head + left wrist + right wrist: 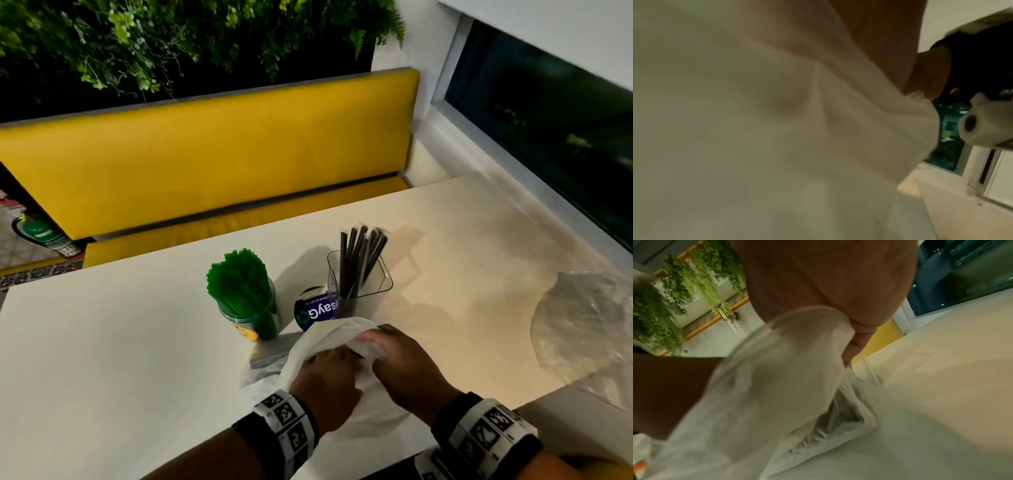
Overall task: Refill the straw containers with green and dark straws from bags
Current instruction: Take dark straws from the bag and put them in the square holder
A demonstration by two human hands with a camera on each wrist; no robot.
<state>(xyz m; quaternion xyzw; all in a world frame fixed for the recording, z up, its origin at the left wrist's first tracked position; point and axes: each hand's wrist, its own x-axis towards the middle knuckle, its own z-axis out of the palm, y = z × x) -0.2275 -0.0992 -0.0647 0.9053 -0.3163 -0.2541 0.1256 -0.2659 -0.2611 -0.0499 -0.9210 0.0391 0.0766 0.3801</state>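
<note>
A round clear container (255,317) packed with green straws (239,277) stands mid-table. To its right a square clear container (359,277) holds several dark straws (361,255). In front of them lies a white plastic bag (325,342), which fills the left wrist view (756,129) and shows in the right wrist view (777,386). My left hand (329,373) and my right hand (387,356) both grip the bag's bunched top. What the bag holds is hidden.
A dark blue tub (317,310) with white lettering sits between the two containers. A crumpled clear plastic bag (582,329) lies at the right end of the white table (102,342). A yellow bench (205,154) runs behind the table, and a window (548,113) at right.
</note>
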